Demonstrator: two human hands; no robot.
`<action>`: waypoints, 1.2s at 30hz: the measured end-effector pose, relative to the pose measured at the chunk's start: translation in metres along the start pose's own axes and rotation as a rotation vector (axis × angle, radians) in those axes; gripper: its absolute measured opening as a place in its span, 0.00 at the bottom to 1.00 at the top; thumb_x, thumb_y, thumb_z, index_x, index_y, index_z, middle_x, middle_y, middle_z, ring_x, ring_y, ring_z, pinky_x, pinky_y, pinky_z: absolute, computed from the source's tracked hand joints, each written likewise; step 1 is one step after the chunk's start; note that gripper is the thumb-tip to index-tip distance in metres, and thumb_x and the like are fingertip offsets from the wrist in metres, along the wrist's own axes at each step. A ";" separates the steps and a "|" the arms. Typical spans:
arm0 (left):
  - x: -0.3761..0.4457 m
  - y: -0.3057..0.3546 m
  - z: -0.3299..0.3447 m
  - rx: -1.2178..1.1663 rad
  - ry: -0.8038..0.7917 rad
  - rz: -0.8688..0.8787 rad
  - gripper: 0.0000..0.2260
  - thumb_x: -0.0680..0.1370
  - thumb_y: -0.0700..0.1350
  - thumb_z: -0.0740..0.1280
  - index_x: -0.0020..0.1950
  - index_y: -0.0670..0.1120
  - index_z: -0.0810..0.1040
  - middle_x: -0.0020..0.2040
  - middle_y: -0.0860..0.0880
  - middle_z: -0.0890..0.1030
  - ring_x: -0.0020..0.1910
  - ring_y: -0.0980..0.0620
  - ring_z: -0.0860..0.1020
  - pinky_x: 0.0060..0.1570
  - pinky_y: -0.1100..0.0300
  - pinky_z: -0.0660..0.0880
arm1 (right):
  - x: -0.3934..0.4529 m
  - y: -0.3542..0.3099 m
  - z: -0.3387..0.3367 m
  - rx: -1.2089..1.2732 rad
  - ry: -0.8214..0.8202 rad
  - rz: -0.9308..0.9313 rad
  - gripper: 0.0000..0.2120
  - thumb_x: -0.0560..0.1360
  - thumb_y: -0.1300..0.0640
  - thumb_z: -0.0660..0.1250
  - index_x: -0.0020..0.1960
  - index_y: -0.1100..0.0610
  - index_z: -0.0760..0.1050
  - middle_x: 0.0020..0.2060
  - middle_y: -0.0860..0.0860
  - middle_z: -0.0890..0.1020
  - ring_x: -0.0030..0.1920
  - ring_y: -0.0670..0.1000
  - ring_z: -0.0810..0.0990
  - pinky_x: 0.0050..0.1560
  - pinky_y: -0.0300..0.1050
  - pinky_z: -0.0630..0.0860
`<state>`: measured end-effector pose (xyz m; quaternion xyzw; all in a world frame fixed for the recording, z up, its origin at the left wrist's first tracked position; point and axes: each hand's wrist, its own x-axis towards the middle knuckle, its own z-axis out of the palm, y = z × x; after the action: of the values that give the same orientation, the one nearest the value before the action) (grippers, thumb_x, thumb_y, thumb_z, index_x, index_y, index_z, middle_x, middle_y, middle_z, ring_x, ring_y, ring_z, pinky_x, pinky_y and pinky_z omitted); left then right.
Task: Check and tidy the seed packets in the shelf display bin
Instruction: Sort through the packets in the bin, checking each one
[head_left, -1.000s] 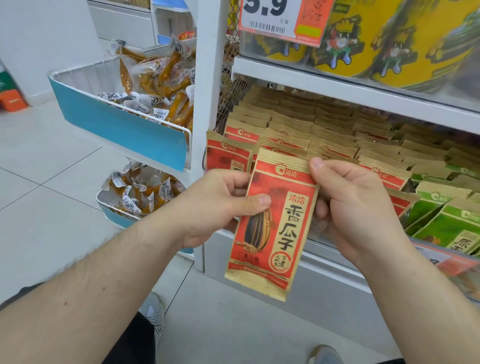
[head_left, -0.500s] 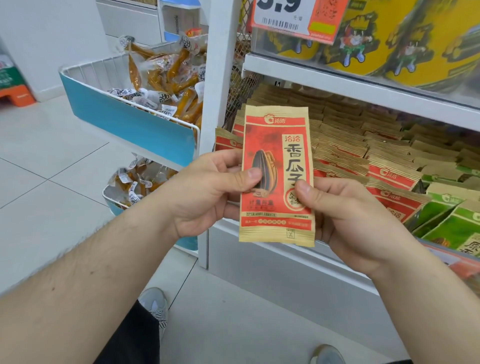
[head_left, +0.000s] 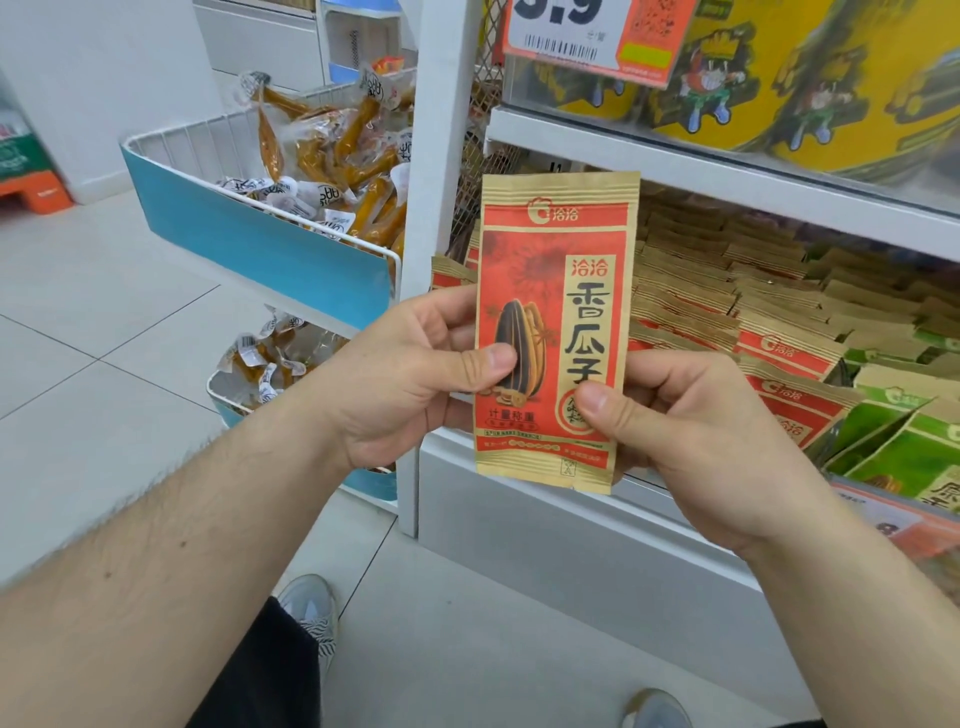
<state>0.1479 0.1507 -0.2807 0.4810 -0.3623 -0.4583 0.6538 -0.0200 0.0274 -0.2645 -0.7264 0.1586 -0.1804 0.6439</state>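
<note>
One seed packet (head_left: 553, 332), pinched upright by both hands (head_left: 415, 374) (head_left: 691, 441), is under inspection; the shelf bin (head_left: 571, 525) awaits tidying.

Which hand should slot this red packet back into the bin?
Probably the right hand: it pinches the red packet at its lower right edge, on the side of the bin's packet rows. The left hand grips the far edge, by the shelf post.

Two hands: left hand (head_left: 410, 374), right hand (head_left: 696, 441). One seed packet (head_left: 553, 332) held up. Two wire baskets (head_left: 249, 234). Two shoes (head_left: 311, 613). One price tag (head_left: 597, 36).
</note>
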 end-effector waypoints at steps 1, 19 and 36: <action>0.000 0.001 0.002 0.085 0.058 0.003 0.16 0.71 0.40 0.73 0.59 0.48 0.79 0.54 0.45 0.84 0.47 0.46 0.84 0.40 0.52 0.82 | 0.000 0.002 0.002 -0.017 0.049 -0.018 0.07 0.69 0.55 0.73 0.45 0.56 0.85 0.37 0.54 0.86 0.33 0.50 0.82 0.31 0.42 0.77; -0.002 -0.018 0.014 0.165 -0.183 -0.333 0.22 0.70 0.37 0.70 0.63 0.46 0.76 0.59 0.44 0.82 0.58 0.44 0.81 0.61 0.42 0.75 | 0.010 0.013 0.007 -0.164 0.306 0.041 0.08 0.77 0.53 0.68 0.45 0.56 0.83 0.33 0.47 0.84 0.30 0.43 0.79 0.35 0.43 0.76; -0.001 -0.010 0.002 0.142 -0.131 -0.248 0.14 0.71 0.40 0.72 0.57 0.46 0.80 0.55 0.42 0.84 0.51 0.44 0.84 0.49 0.47 0.82 | 0.010 0.007 0.000 0.100 0.389 0.110 0.20 0.81 0.53 0.62 0.33 0.61 0.76 0.23 0.54 0.75 0.22 0.48 0.66 0.24 0.38 0.63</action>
<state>0.1435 0.1503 -0.2896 0.5361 -0.3734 -0.5390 0.5317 -0.0111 0.0223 -0.2708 -0.6354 0.3101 -0.2896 0.6452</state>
